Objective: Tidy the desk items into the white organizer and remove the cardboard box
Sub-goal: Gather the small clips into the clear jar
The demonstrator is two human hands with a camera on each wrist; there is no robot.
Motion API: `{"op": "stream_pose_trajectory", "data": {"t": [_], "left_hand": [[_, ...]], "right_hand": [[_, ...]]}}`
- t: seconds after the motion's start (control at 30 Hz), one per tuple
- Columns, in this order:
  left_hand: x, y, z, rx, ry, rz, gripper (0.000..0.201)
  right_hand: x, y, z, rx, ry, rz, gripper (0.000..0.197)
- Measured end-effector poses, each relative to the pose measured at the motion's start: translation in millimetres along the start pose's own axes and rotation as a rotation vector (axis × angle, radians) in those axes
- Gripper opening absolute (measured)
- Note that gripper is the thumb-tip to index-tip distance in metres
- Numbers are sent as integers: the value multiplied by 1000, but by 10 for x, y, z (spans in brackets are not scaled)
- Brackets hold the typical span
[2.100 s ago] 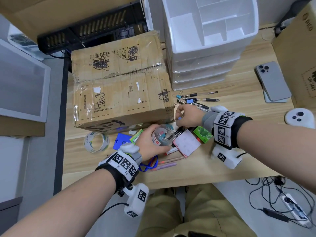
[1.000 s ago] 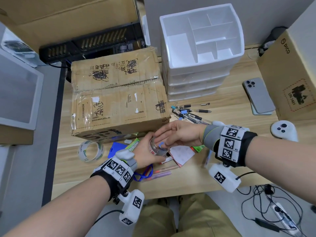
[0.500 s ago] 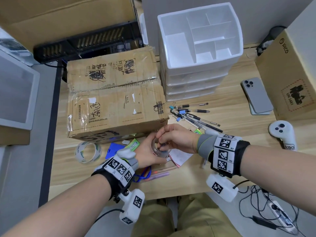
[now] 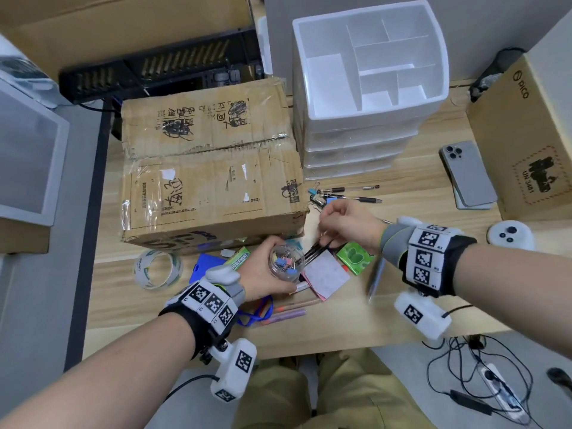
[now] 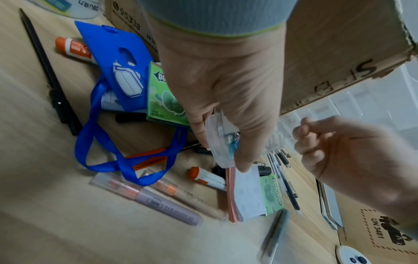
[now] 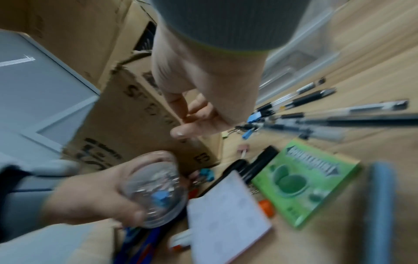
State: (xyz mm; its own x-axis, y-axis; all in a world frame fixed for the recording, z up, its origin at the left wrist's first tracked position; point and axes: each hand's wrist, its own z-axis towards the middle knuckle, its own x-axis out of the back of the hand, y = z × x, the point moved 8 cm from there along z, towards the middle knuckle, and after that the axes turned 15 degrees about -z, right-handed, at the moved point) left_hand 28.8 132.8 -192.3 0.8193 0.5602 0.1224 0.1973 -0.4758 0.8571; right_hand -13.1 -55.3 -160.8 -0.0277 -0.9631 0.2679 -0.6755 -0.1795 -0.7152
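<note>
My left hand (image 4: 267,272) grips a clear round jar (image 4: 286,261) holding several coloured binder clips, just above the desk in front of the taped cardboard box (image 4: 210,181). My right hand (image 4: 331,226) hovers at the box's front right corner, fingers loosely bent, with nothing clearly between them. Just beyond its fingers (image 6: 194,119), loose binder clips (image 6: 251,125) and several pens (image 4: 349,195) lie on the desk. The white organizer (image 4: 356,128) stands behind them with bare top compartments. A notepad (image 4: 325,277) and a green gum pack (image 4: 354,257) lie below the right hand.
A tape roll (image 4: 158,269), a blue badge holder (image 4: 207,266) with its lanyard, and highlighters (image 4: 288,314) lie around the left hand. At the right are a phone (image 4: 467,174), a white controller (image 4: 509,235) and a brown box (image 4: 526,134). A loose pen (image 4: 376,280) lies under the right wrist.
My right hand was over the jar's mouth half a second ago and has pulled back up and right toward the loose clips. The left hand kept the jar in place.
</note>
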Motion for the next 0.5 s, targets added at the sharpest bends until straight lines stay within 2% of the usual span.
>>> {"op": "stream_pose_trajectory", "data": {"t": [0.1, 0.17, 0.3, 0.5], "left_hand": [[25, -9, -19, 4, 10, 6, 78], [36, -14, -21, 5, 8, 19, 78], [61, -46, -40, 19, 10, 6, 77], [100, -63, -54, 3, 24, 4, 73]], "right_hand": [[484, 185, 281, -84, 321, -255, 10], [603, 183, 422, -108, 420, -507, 7], [483, 71, 658, -51, 442, -755, 19], [432, 101, 745, -73, 476, -802, 19]]}}
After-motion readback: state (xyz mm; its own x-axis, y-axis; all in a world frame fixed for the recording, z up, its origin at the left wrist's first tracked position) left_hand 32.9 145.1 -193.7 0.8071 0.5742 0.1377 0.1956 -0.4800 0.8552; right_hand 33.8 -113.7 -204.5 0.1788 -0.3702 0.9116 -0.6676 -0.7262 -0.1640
